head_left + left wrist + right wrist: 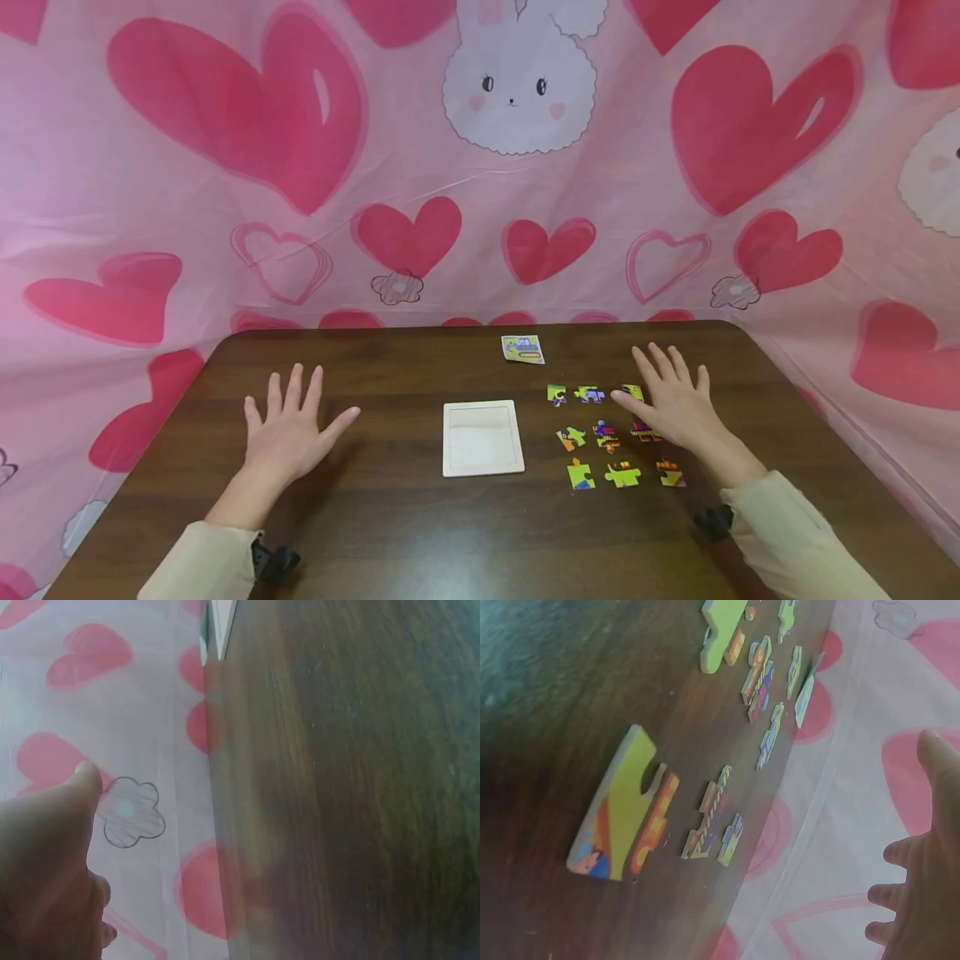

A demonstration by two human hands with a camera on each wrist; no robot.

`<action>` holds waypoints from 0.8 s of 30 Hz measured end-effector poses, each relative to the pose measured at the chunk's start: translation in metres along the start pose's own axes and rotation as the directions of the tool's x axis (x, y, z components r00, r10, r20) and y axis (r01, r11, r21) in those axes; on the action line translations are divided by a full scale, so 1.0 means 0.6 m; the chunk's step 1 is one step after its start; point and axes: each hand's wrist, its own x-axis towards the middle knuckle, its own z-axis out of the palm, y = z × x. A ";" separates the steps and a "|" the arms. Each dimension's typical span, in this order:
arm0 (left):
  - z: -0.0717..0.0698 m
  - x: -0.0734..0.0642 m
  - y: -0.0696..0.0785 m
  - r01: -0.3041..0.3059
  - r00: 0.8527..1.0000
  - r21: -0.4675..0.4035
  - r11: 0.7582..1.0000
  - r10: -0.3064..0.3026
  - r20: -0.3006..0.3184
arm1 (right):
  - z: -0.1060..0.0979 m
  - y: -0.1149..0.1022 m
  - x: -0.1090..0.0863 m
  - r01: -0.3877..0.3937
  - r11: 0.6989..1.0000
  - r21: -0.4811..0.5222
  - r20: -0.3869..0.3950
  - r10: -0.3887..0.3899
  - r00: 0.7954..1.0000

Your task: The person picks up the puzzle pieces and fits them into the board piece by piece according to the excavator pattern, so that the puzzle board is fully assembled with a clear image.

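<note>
My left hand (288, 429), fingers spread and holding nothing, hovers over the left side of the table. On the right, my right hand (678, 408) is likewise spread, its thumb overlapping a puzzle piece (632, 391) in the head view. Several green, orange and purple jigsaw pieces lie in loose rows beside it, among them a green one (622, 475) in the front row. A corner piece (622, 810) shows large in the right wrist view. Between the hands lies a square white puzzle tray (446, 442) with a shallow recess.
A small picture card (522, 349) with a vehicle on it lies near the back edge of the brown wooden table (390, 533). Behind the table hangs a pink cloth (405, 167) with hearts and rabbits. Dark wrist cameras (276, 563) sit at both cuffs.
</note>
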 end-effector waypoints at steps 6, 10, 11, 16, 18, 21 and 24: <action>0.004 0.003 0.008 -0.026 0.999 0.010 1.000 0.027 -0.021 | 0.000 -0.007 0.011 0.018 1.000 0.008 -0.008 -0.018 1.000; 0.010 0.004 0.015 -0.047 0.998 0.013 0.999 0.048 -0.028 | 0.000 -0.013 0.020 0.035 0.999 0.015 -0.017 -0.035 0.999; 0.011 0.004 0.016 -0.052 0.998 0.015 0.999 0.052 -0.031 | -0.001 -0.015 0.022 0.043 0.999 0.016 -0.020 -0.042 0.999; 0.019 0.007 0.026 -0.074 0.997 0.016 0.997 0.074 -0.030 | 0.002 -0.024 0.033 0.076 0.997 0.008 -0.025 -0.076 0.997; 0.022 0.009 0.031 -0.084 0.996 0.017 0.996 0.084 -0.026 | 0.004 -0.029 0.038 0.085 0.996 0.014 -0.017 -0.085 0.996; 0.028 0.013 0.040 -0.104 0.994 0.020 0.994 0.105 -0.022 | 0.008 -0.034 0.044 0.109 0.993 0.038 -0.015 -0.109 0.994; 0.033 0.017 0.049 -0.134 0.991 0.020 0.991 0.134 -0.024 | 0.014 -0.036 0.052 0.142 0.988 0.061 -0.017 -0.141 0.990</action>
